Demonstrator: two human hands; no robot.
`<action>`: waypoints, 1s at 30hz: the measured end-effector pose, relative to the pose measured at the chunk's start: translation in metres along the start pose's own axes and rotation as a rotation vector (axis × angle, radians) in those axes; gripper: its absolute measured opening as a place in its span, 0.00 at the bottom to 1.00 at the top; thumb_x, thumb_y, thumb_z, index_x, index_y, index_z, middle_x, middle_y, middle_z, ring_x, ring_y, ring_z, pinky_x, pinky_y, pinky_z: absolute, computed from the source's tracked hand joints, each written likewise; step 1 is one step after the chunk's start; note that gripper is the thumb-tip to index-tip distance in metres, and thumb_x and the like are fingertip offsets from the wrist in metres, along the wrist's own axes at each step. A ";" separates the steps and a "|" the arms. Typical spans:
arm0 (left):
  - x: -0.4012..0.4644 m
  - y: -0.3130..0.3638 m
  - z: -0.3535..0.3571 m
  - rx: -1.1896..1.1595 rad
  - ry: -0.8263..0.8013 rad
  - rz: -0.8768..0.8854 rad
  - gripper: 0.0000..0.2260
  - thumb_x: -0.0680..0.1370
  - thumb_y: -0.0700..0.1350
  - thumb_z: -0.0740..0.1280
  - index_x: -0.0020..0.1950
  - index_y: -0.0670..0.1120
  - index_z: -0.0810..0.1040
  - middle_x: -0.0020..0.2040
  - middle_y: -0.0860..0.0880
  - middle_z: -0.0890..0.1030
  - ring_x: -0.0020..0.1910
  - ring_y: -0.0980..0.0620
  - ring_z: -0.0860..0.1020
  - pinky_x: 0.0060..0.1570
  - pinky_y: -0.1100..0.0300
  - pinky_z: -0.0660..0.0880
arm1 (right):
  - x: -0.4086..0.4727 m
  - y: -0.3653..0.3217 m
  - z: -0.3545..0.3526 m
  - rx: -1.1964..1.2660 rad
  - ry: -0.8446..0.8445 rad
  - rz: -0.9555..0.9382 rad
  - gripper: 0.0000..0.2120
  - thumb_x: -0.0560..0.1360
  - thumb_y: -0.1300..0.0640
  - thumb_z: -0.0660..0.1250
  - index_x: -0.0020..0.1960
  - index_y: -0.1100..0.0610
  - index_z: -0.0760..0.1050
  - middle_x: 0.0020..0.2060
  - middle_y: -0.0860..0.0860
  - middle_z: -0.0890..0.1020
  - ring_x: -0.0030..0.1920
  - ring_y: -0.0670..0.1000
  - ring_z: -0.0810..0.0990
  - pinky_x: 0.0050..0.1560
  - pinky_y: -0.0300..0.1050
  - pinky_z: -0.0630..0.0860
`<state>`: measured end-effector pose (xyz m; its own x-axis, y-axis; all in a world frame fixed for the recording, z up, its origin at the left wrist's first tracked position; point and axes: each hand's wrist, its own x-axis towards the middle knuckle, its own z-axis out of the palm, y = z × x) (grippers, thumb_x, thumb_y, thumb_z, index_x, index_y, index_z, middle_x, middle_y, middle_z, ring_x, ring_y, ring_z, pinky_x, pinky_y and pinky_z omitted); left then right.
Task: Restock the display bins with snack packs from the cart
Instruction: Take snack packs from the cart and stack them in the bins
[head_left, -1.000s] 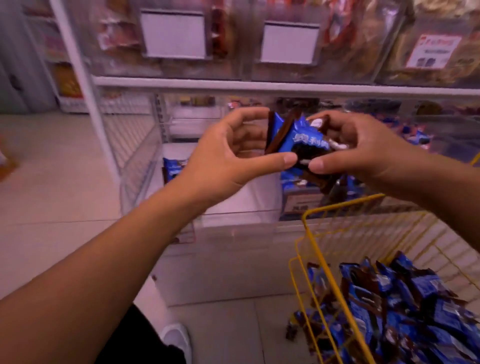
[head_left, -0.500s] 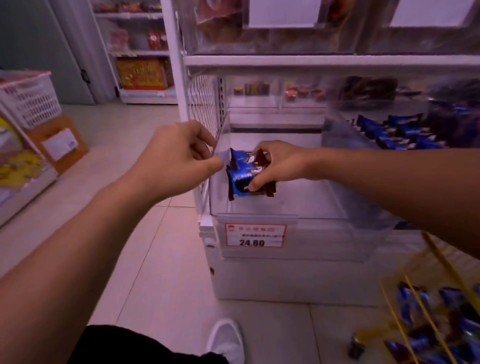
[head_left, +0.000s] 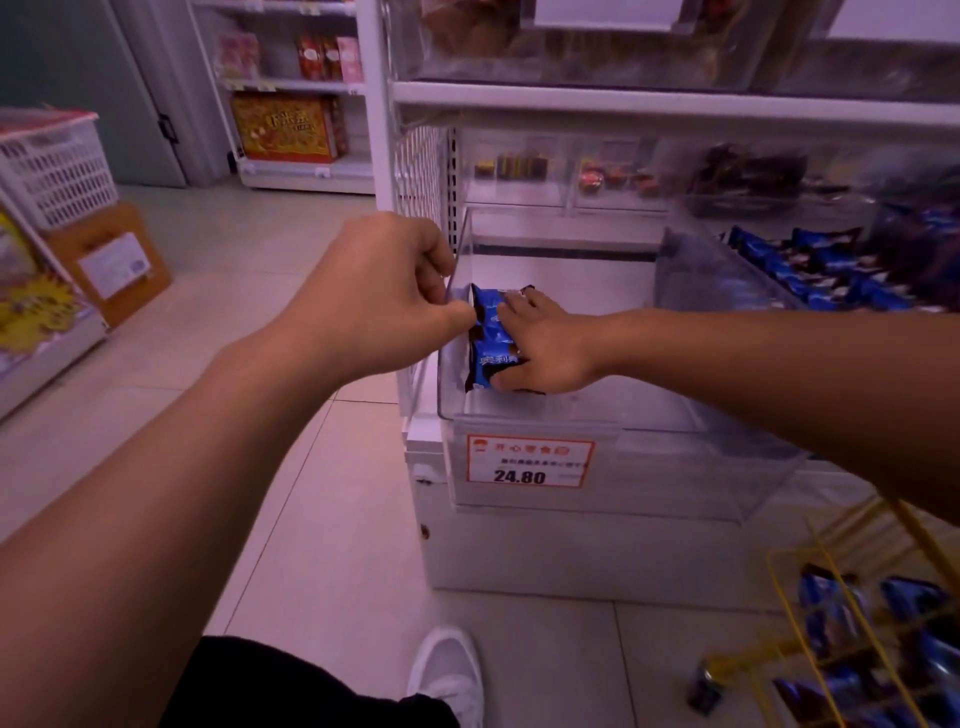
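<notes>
Inside the clear bin (head_left: 613, 415), the right hand (head_left: 545, 345) grips blue packs (head_left: 491, 338); the left hand (head_left: 379, 296) pinches their left edge.

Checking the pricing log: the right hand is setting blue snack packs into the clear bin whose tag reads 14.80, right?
Not quite. The head view shows the tag reads 24.80. The rest holds: the right hand is setting blue snack packs into the clear bin.

Single head view, looking forward and down (close), over display bin (head_left: 613, 415)
</notes>
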<state>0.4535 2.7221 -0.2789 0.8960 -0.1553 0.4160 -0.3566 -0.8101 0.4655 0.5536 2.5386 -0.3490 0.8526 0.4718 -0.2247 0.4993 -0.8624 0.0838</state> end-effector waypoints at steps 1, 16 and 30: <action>0.000 0.000 0.001 0.003 0.007 0.005 0.09 0.72 0.43 0.74 0.50 0.45 0.80 0.36 0.52 0.81 0.36 0.56 0.80 0.40 0.56 0.81 | 0.000 -0.001 0.000 -0.016 -0.004 0.006 0.44 0.78 0.34 0.57 0.80 0.62 0.45 0.79 0.60 0.48 0.79 0.59 0.44 0.78 0.54 0.49; 0.005 0.001 0.004 0.162 0.182 0.055 0.13 0.72 0.55 0.70 0.53 0.51 0.78 0.38 0.55 0.76 0.35 0.58 0.72 0.34 0.58 0.71 | -0.006 0.000 -0.031 0.032 0.043 -0.019 0.51 0.74 0.30 0.61 0.81 0.60 0.42 0.80 0.56 0.47 0.79 0.58 0.48 0.78 0.53 0.52; -0.033 0.173 0.072 -0.073 0.017 0.813 0.06 0.76 0.48 0.68 0.42 0.47 0.79 0.33 0.52 0.75 0.32 0.52 0.72 0.35 0.55 0.72 | -0.337 0.123 -0.010 0.014 0.401 0.040 0.23 0.80 0.39 0.59 0.38 0.54 0.79 0.30 0.47 0.78 0.30 0.49 0.76 0.33 0.43 0.69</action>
<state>0.3812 2.5465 -0.2685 0.3462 -0.6696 0.6571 -0.9104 -0.4088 0.0631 0.3298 2.2751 -0.2536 0.8655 0.4693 0.1752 0.4643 -0.8828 0.0707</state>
